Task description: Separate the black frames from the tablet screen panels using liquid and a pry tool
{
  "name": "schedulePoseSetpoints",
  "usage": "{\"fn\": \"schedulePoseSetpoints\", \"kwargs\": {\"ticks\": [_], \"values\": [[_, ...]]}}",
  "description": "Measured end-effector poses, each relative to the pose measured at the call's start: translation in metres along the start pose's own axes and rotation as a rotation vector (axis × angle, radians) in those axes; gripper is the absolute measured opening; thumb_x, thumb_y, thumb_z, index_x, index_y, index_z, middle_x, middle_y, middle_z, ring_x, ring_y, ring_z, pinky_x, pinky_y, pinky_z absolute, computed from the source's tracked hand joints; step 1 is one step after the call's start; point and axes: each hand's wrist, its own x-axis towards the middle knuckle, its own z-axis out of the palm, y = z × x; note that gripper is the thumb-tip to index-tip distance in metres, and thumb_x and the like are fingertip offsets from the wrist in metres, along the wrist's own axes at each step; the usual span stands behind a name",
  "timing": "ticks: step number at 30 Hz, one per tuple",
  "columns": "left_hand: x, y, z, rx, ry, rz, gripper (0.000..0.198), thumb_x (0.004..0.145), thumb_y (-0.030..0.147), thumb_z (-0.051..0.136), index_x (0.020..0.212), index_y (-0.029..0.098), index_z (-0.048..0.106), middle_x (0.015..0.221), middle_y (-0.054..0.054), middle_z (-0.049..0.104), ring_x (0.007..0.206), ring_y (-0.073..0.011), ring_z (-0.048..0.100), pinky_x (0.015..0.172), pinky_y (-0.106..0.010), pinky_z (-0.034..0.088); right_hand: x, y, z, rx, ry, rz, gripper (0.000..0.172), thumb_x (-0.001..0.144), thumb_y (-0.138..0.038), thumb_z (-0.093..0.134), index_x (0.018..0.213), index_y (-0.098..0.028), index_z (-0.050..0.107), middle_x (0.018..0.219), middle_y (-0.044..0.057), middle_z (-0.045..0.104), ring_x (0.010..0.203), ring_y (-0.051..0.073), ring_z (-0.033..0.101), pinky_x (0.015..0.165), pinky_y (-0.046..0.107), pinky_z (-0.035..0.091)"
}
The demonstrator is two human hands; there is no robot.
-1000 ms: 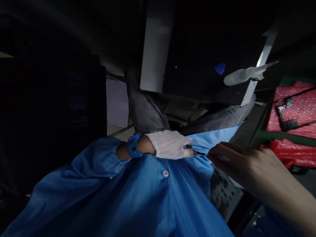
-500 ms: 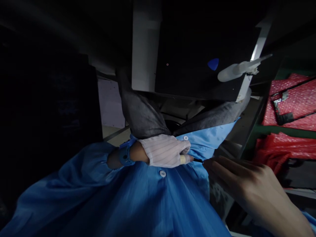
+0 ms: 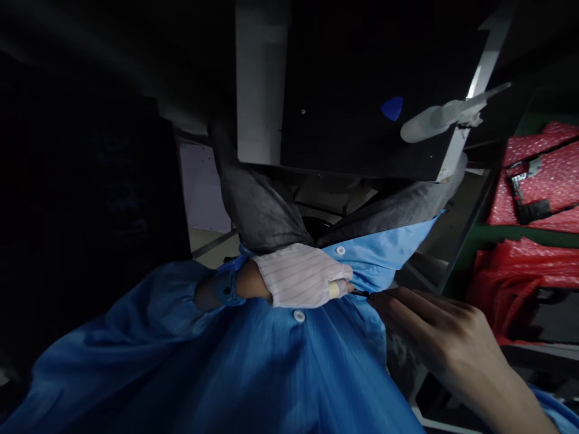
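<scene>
My left hand (image 3: pixel 302 275), in a white striped glove with a yellow finger cot, is closed in a pinch on the front edge of my blue smock (image 3: pixel 253 367). A blue wrist strap (image 3: pixel 226 283) sits on that wrist. My bare right hand (image 3: pixel 436 334) reaches in from the right, its fingers pinched on a small dark thing (image 3: pixel 360 293) that touches the left fingertips. White snap buttons (image 3: pixel 298 315) show on the smock. My grey trouser legs (image 3: pixel 260 208) run under the bench.
A dark work surface (image 3: pixel 362 84) with a white edge lies above, carrying a blue pick (image 3: pixel 391 107) and a white squeeze bottle (image 3: pixel 434 120). Red bubble-wrap bags (image 3: pixel 538 193) with dark parts lie on green shelving at the right. The left side is dark.
The view has shifted slightly. My right hand has closed in on the left fingertips and now pinches a small dark thing there; the left hand keeps its pinch on the smock.
</scene>
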Motion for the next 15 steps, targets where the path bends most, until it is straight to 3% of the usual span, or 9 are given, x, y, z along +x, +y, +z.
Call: {"fn": "schedulePoseSetpoints", "kwargs": {"ticks": [5, 10, 15], "values": [[-0.002, -0.007, 0.006, 0.056, 0.069, 0.088, 0.034, 0.119, 0.028, 0.059, 0.085, 0.023, 0.061, 0.076, -0.002, 0.071, 0.068, -0.0196, 0.067, 0.062, -0.033, 0.041, -0.004, -0.005, 0.02, 0.108, 0.158, 0.075, 0.036, 0.121, -0.014, 0.056, 0.089, -0.023, 0.066, 0.075, -0.001, 0.071, 0.054, 0.011, 0.063, 0.053, 0.024, 0.045], [0.0, -0.007, 0.008, 0.057, 0.034, 0.056, 0.037, 0.117, 0.026, 0.063, 0.08, 0.023, 0.054, 0.07, 0.001, 0.066, 0.065, -0.0176, 0.065, 0.061, -0.032, 0.041, -0.016, -0.009, 0.043, 0.176, 0.257, 0.16, 0.016, 0.114, -0.012, 0.072, 0.103, -0.024, 0.076, 0.08, -0.001, 0.079, 0.057, 0.013, 0.071, 0.055, 0.024, 0.051], [-0.003, -0.008, 0.011, 0.069, 0.088, 0.087, 0.041, 0.119, 0.029, 0.058, 0.079, 0.023, 0.05, 0.066, 0.003, 0.058, 0.059, -0.0149, 0.057, 0.058, -0.031, 0.035, -0.016, -0.013, 0.056, 0.191, 0.358, 0.164, 0.013, 0.117, -0.014, 0.068, 0.111, -0.024, 0.073, 0.084, 0.0, 0.082, 0.064, 0.015, 0.079, 0.061, 0.023, 0.06]]}}
